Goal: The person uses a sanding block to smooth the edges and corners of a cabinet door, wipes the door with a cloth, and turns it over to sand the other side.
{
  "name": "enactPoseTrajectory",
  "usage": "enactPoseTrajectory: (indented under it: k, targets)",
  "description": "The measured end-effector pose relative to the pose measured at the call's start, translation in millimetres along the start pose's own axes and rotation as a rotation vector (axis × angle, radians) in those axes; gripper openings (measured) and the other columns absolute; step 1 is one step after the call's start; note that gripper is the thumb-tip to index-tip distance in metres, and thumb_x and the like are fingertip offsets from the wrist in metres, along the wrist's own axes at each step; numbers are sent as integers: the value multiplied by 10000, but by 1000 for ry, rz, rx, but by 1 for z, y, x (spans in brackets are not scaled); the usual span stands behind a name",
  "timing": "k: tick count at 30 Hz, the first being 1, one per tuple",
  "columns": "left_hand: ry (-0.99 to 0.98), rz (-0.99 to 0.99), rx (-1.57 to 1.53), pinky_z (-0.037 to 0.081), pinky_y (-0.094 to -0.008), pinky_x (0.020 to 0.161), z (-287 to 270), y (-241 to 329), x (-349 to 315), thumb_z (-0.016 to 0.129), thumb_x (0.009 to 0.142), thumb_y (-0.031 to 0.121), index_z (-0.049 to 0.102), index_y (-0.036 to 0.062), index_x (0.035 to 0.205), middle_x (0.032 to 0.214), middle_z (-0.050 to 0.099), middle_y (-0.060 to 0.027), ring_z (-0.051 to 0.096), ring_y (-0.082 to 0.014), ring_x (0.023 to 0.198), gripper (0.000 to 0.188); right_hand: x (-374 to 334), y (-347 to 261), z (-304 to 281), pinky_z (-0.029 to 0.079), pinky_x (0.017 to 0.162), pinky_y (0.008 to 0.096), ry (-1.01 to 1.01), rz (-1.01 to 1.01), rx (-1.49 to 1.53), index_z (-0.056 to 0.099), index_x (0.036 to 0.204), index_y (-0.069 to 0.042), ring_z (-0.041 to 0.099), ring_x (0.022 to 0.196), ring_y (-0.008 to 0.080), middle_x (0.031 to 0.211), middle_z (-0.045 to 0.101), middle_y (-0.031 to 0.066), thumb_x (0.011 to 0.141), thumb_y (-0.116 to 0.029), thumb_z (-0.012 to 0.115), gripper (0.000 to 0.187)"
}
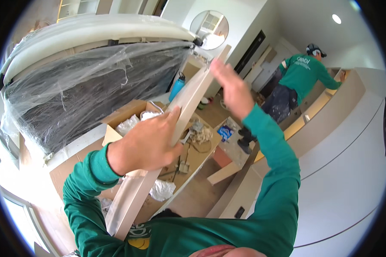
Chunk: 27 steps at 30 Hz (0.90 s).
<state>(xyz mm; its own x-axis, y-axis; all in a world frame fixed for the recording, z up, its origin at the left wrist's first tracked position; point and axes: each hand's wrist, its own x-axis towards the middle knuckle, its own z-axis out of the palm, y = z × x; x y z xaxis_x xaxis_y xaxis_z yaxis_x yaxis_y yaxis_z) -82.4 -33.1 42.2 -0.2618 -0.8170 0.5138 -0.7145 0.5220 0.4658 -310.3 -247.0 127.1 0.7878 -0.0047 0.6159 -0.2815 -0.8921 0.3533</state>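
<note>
A long, narrow beige board (137, 195) runs slantwise before me, its near end low by my left arm and its far end raised. Clear film or a glossy layer seems to lie along its left face. My left hand (146, 141) is closed around the board's middle, thumb on the near side. My right hand (231, 88) is at the upper end, fingers stretched out and slightly blurred by motion. Its fingertips are at the board's edge; whether they touch it I cannot tell.
Below the board lies a worktop (201, 145) with rags and tools. An open cardboard box (111, 135) and blue bottle (177, 87) stand beyond, before a plastic-wrapped sofa (94, 81). At right, a co-worker (302, 77) in green leans at a long cabinet (321, 111).
</note>
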Motion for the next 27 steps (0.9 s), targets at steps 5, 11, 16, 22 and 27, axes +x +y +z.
enactPoseTrajectory:
  k: [5, 11, 16, 22, 27]
  targets:
    - [-39, -36, 0, 583, -531, 894, -5, 0, 5, 685, 881, 244, 393, -244, 1464, 1059, 691, -390, 711, -533, 986, 815, -1, -28, 2, 433, 1258, 486, -2, -70, -9, 653, 1462, -30, 598, 1434, 324, 1517, 638, 175, 969, 85, 544, 518]
    - [-21, -39, -15, 584, -544, 887, -5, -5, 2, 677, 876, 228, 375, -246, 1480, 1064, 689, -402, 713, -541, 965, 825, -16, -79, -2, 480, 1222, 489, -65, -170, 125, 637, 1468, -5, 602, 1426, 323, 1522, 627, 193, 945, 103, 554, 540]
    - [-3, -13, -39, 585, -542, 897, -6, 1, 9, 671, 872, 215, 375, -246, 1482, 1097, 694, -393, 714, -536, 984, 820, -12, -11, 1, 506, 1201, 429, 61, 30, -79, 664, 1441, -5, 617, 1413, 302, 1503, 651, 170, 955, 72, 568, 501]
    - [-56, -38, -49, 588, -538, 895, -7, 6, 9, 672, 872, 214, 371, -240, 1493, 1127, 688, -396, 716, -533, 980, 826, -8, -10, -3, 521, 1173, 434, 52, 29, -86, 682, 1437, -31, 617, 1400, 316, 1489, 664, 156, 963, 46, 605, 486]
    - [-62, -68, -28, 589, -533, 898, -9, 1, 5, 677, 869, 218, 362, -233, 1505, 1135, 683, -399, 717, -533, 980, 841, -12, -77, 5, 419, 1264, 512, -41, -221, 200, 647, 1481, -55, 595, 1439, 317, 1524, 647, 132, 998, 124, 486, 539]
